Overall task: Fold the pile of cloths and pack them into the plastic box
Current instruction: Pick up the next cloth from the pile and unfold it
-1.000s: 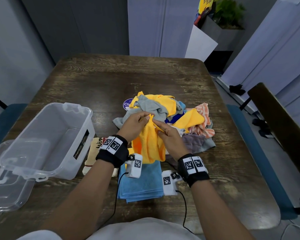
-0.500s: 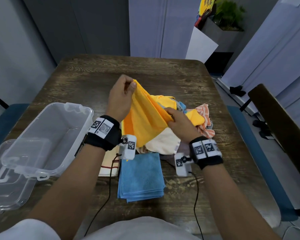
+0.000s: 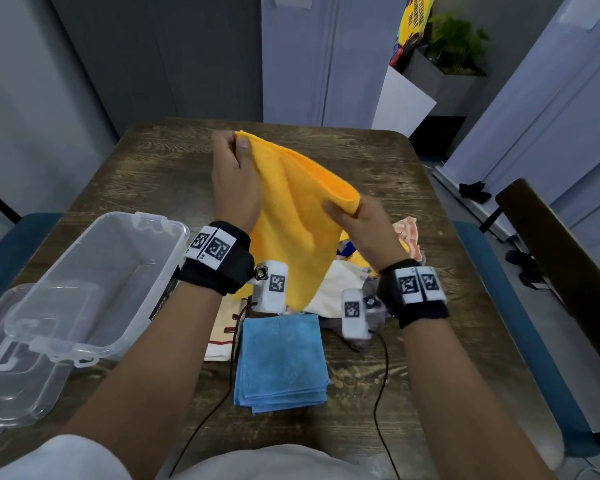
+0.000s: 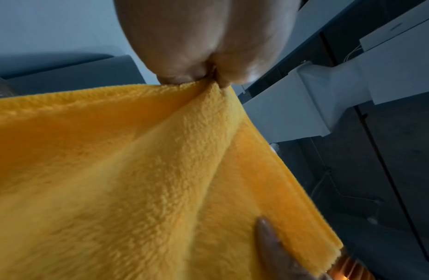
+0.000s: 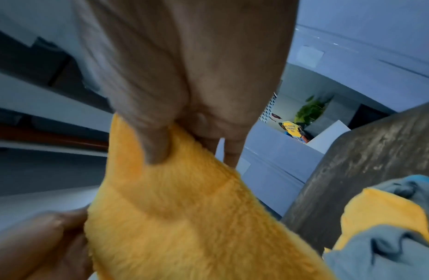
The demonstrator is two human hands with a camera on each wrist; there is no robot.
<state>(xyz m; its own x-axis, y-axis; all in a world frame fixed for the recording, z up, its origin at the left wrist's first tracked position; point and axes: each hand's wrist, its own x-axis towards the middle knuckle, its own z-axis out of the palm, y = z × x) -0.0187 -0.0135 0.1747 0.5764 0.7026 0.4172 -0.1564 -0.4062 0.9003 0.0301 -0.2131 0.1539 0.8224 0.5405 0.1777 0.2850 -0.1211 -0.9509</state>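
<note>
Both hands up: left hand point(image 3: 234, 178) and right hand point(image 3: 361, 230) pinch yellow cloth point(image 3: 291, 220); box point(image 3: 146, 289) at 9 o'clock.

Black wristbands point(image 3: 222, 277) — white coded tags point(image 3: 211, 247), white wrist cameras point(image 3: 274, 285), black cables point(image 3: 378, 393)

The box point(image 3: 66, 258) is clear, glossy plastic on a dark, rough-grained wooden surface point(image 3: 378, 174). Beside the box, the blue cloth point(image 3: 281, 362) is matt plush. The yellow cloth point(image 3: 291, 216) is fluffy, matt too.
</note>
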